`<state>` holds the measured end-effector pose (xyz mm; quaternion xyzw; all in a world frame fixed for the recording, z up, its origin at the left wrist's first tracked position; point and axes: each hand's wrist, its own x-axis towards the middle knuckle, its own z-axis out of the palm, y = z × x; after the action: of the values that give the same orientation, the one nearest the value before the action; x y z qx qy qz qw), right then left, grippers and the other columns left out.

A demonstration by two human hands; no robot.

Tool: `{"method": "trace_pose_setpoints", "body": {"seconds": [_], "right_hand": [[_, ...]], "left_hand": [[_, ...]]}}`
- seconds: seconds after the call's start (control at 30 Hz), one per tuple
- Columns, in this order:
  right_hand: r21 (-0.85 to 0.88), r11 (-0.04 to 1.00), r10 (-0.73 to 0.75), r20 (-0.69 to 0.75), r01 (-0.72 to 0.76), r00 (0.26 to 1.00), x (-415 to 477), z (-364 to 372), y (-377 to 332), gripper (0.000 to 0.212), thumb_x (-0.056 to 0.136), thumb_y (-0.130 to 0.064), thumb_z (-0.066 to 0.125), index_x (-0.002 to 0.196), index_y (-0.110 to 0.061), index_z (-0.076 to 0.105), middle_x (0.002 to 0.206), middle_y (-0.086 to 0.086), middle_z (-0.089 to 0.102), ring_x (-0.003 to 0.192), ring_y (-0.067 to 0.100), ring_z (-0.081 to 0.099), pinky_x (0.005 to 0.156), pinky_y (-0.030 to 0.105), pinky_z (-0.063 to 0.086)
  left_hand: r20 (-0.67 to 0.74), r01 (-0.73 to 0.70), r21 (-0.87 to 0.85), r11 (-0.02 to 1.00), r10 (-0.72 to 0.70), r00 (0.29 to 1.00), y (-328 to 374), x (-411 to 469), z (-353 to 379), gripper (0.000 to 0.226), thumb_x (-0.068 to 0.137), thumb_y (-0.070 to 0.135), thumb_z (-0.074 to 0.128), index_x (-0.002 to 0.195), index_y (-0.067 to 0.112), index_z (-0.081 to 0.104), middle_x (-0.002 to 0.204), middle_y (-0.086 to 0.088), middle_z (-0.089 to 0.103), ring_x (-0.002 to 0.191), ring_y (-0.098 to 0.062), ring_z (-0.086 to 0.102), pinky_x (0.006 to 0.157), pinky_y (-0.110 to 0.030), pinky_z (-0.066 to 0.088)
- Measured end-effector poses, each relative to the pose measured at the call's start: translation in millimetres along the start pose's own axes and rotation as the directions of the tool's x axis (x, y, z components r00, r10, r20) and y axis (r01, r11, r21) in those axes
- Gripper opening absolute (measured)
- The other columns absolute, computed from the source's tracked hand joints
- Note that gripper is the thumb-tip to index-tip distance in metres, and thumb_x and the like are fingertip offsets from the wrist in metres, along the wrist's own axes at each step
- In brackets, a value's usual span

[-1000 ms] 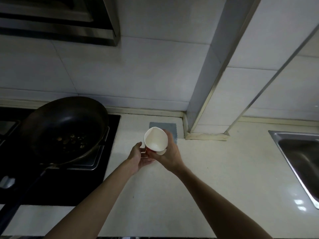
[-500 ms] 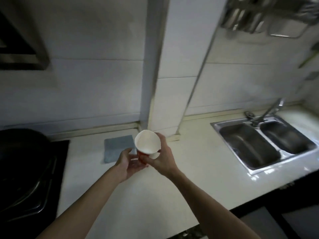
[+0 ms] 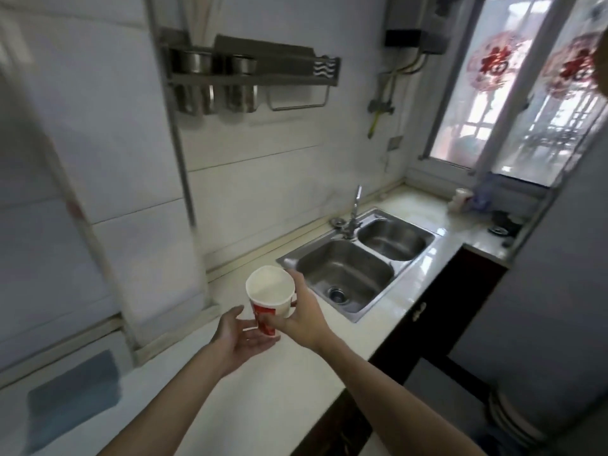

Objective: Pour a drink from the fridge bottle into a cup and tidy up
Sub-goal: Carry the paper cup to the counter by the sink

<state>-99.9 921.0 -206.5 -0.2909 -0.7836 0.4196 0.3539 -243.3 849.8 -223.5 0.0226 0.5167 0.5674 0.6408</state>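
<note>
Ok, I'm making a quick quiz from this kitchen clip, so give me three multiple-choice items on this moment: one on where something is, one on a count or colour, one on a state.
1. Where is the blue cloth relative to the paper cup?
A. In the sink
B. On the counter, far to the cup's left
C. Hung on the wall rack

2. How many basins does the sink have?
A. One
B. Two
C. Three

3. What is inside the cup?
A. A dark drink, nearly full
B. A teabag
C. Nothing visible, its white inside looks empty

Answers:
1. B, the cloth lies flat on the counter near the picture's left edge.
2. B, a larger basin and a smaller one sit side by side below the tap.
3. C, the right hand grips the cup's side, the left hand is open under its base, and only white shows inside.
</note>
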Motion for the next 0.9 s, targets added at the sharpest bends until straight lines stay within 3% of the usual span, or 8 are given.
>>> {"method": "trace_pose_setpoints", "body": {"seconds": [0.1,0.23,0.33,0.53,0.63,0.8,0.9], "right_hand": [[-0.018,1.000,0.010,-0.064,-0.011,0.998,1,-55,13,0.083,0.068,-0.034,0.084,0.136,-0.026,0.037,0.126,-0.012,0.056,0.118,0.006,0.054,0.093,0.023,0.052],[-0.049,0.998,0.017,-0.150,-0.025,0.989,-4,-130,31,0.086,0.067,-0.035,0.086,0.136,-0.027,0.036,0.127,-0.011,0.056,0.119,0.008,0.054,0.096,0.027,0.052],[-0.069,0.997,0.028,-0.201,-0.042,0.979,-9,-183,43,0.087,0.065,-0.036,0.086,0.135,-0.028,0.037,0.126,-0.014,0.056,0.120,0.007,0.054,0.097,0.027,0.051],[-0.110,0.988,0.070,-0.305,-0.108,0.950,-26,-280,65,0.083,0.067,-0.030,0.087,0.134,-0.028,0.038,0.125,-0.012,0.056,0.114,-0.006,0.051,0.083,0.008,0.045],[-0.105,0.984,0.097,-0.347,-0.141,0.933,-35,-316,77,0.081,0.068,-0.029,0.088,0.130,-0.033,0.035,0.121,-0.018,0.054,0.113,-0.011,0.050,0.082,0.004,0.043],[-0.093,0.978,0.128,-0.438,-0.187,0.890,-42,-355,108,0.081,0.066,-0.026,0.087,0.126,-0.042,0.036,0.122,-0.019,0.055,0.115,-0.007,0.052,0.089,0.012,0.046],[-0.090,0.975,0.139,-0.476,-0.205,0.869,-41,-372,128,0.076,0.067,-0.018,0.087,0.119,-0.044,0.039,0.120,-0.018,0.055,0.112,-0.011,0.051,0.085,0.007,0.044]], "left_hand": [[0.053,0.003,0.041,0.999,-0.006,0.999,-8,11,58,0.062,0.098,0.037,0.035,0.136,-0.012,0.037,0.126,-0.041,0.052,0.105,-0.053,0.060,0.088,-0.054,0.051],[0.151,0.009,0.139,0.990,-0.030,0.988,-21,27,134,0.065,0.099,0.042,0.032,0.135,-0.012,0.038,0.124,-0.039,0.053,0.108,-0.050,0.059,0.077,-0.047,0.053],[0.209,0.005,0.194,0.981,-0.046,0.977,-32,39,186,0.063,0.099,0.044,0.032,0.129,-0.010,0.044,0.116,-0.034,0.060,0.105,-0.046,0.061,0.076,-0.046,0.054],[0.283,0.035,0.243,0.969,-0.106,0.953,-68,61,287,0.061,0.099,0.045,0.031,0.125,-0.009,0.043,0.122,-0.035,0.057,0.113,-0.046,0.059,0.077,-0.046,0.054],[0.318,0.056,0.261,0.964,-0.140,0.938,-86,73,325,0.059,0.099,0.044,0.032,0.124,-0.008,0.044,0.124,-0.035,0.056,0.114,-0.047,0.058,0.078,-0.046,0.054],[0.323,0.100,0.316,0.943,-0.207,0.924,-107,101,374,0.054,0.099,0.043,0.033,0.107,-0.007,0.049,0.121,-0.036,0.056,0.104,-0.047,0.060,0.077,-0.049,0.053],[0.301,0.128,0.338,0.933,-0.236,0.924,-115,123,399,0.053,0.100,0.042,0.034,0.103,-0.008,0.049,0.110,-0.035,0.058,0.097,-0.046,0.061,0.081,-0.052,0.052]]}}
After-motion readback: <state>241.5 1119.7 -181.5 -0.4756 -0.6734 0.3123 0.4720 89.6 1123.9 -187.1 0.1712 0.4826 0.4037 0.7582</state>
